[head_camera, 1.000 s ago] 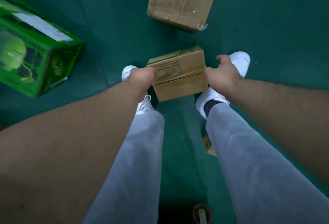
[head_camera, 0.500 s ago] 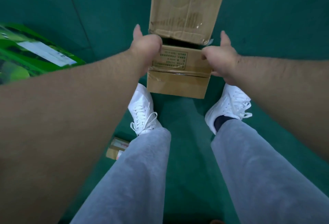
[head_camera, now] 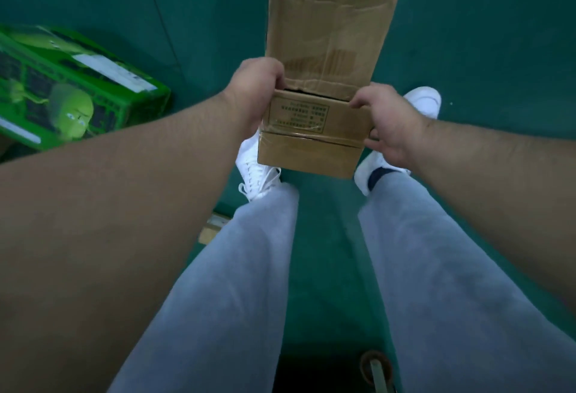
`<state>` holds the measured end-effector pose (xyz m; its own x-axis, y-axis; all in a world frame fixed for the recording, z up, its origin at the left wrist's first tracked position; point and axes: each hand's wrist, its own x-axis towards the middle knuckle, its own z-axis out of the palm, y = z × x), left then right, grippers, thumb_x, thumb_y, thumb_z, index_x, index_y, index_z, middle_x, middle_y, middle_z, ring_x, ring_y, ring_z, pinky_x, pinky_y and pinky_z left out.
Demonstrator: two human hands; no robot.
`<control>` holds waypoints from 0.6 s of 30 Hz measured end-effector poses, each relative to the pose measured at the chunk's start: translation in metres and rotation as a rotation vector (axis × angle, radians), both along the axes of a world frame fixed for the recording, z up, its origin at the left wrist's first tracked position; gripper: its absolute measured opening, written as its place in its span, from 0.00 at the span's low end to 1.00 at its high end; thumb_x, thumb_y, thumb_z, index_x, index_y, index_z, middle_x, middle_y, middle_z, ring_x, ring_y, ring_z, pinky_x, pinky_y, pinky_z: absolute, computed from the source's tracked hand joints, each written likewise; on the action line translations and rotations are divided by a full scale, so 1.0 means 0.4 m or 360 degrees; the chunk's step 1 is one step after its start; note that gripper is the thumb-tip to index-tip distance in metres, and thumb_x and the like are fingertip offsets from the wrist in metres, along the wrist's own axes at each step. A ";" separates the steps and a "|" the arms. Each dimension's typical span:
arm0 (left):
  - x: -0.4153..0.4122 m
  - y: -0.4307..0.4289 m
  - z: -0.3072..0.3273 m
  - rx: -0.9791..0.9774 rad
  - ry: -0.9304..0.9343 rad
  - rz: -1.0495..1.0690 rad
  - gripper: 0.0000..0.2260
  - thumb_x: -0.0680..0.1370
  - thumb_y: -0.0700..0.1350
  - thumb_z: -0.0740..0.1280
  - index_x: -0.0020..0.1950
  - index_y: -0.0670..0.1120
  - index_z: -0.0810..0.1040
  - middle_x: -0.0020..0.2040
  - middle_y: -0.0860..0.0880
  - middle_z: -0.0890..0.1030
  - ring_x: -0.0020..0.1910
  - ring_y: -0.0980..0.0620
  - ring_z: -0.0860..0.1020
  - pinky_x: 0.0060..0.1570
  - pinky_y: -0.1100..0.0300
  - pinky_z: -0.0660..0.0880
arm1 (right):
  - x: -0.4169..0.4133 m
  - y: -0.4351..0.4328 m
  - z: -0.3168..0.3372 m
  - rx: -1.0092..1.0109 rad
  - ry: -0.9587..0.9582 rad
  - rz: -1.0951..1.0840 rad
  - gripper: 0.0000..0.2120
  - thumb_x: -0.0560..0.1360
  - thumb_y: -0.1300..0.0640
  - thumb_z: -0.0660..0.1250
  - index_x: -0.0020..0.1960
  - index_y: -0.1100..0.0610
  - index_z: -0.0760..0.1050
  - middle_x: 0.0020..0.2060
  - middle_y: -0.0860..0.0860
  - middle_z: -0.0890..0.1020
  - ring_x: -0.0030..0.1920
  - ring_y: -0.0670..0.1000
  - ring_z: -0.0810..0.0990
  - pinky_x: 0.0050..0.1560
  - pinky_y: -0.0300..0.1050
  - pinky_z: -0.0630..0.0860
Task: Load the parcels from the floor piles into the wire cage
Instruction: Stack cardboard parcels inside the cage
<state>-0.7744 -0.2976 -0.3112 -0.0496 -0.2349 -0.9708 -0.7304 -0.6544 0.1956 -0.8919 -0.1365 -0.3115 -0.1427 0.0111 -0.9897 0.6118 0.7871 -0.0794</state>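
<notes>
At the centre of the frame, I saw the small brown parcel [head_camera: 311, 140] held up off the green floor [head_camera: 467, 18]. The left hand [head_camera: 255, 90] gripped its left side with curled fingers, and the right hand [head_camera: 389, 124] clamped the right side, thumb over the top edge. I judged the pick-up done and the carry in hand; the next move called for turning toward the wire cage, which was out of view. A castor [head_camera: 375, 364] at the bottom edge possibly belonged to it, so I could tell nothing of its load. A long carton [head_camera: 330, 27] lay at upper centre, a green printed box [head_camera: 71, 87] at left and a little parcel [head_camera: 215, 227] beside the left leg, contents hidden.
</notes>
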 end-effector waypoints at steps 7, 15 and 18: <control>0.115 0.029 0.324 -0.0039 0.0143 0.0274 0.14 0.58 0.43 0.63 0.43 0.49 0.74 0.47 0.46 0.77 0.44 0.46 0.71 0.44 0.50 0.67 | 0.010 -0.022 0.379 -0.0161 0.0108 0.0078 0.20 0.72 0.56 0.66 0.63 0.43 0.76 0.55 0.46 0.84 0.55 0.47 0.82 0.45 0.46 0.77; 0.193 0.037 0.871 -0.0093 0.0311 0.0757 0.16 0.69 0.38 0.58 0.49 0.51 0.80 0.48 0.50 0.81 0.48 0.47 0.75 0.53 0.55 0.74 | -0.014 -0.107 0.853 -0.0486 0.0215 0.0475 0.23 0.73 0.56 0.65 0.66 0.41 0.75 0.53 0.41 0.84 0.55 0.41 0.80 0.54 0.45 0.74; 0.238 0.043 1.069 -0.0246 0.0350 0.0952 0.19 0.72 0.35 0.54 0.48 0.51 0.81 0.49 0.51 0.81 0.50 0.47 0.75 0.56 0.56 0.75 | 0.009 -0.170 1.037 -0.0612 0.0146 0.0703 0.23 0.75 0.58 0.63 0.68 0.41 0.75 0.55 0.40 0.84 0.57 0.42 0.80 0.49 0.43 0.72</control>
<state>-0.6791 -0.2803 0.1162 -0.0606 -0.4197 -0.9056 -0.1816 -0.8875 0.4235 -0.8881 -0.2045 0.1031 -0.1375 -0.4256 -0.8944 0.2098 0.8700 -0.4463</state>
